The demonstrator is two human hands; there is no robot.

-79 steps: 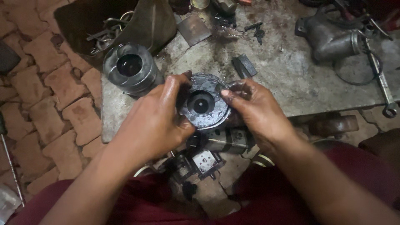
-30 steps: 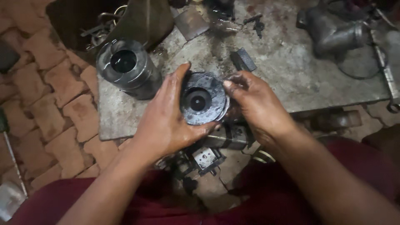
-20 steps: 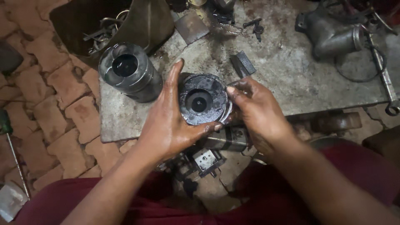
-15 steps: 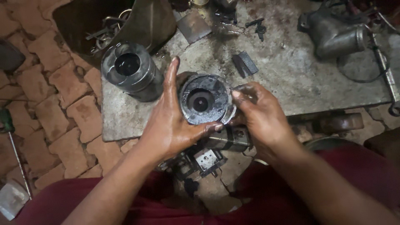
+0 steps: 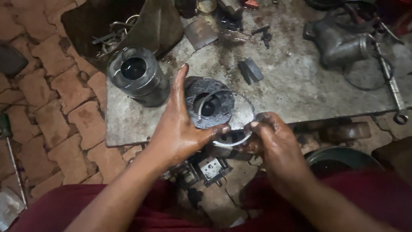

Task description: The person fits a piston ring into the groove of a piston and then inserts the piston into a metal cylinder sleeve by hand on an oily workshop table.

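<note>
A screwdriver [image 5: 10, 146] lies far left on the brick floor [image 5: 51, 111]. A second piston [image 5: 138, 75] stands on the metal table [image 5: 300, 81]. My left hand [image 5: 180, 129] cups the dark piston [image 5: 208, 105] at the table's near edge. My right hand [image 5: 277, 148] pinches a thin ring [image 5: 240, 124] against it. A pipe fitting [image 5: 339, 41] lies far right.

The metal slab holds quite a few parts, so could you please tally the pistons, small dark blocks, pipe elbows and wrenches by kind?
Pistons: 2, one standing alone, one steadied by the left hand
Small dark blocks: 2
Pipe elbows: 1
Wrenches: 1
Total: 6
</note>
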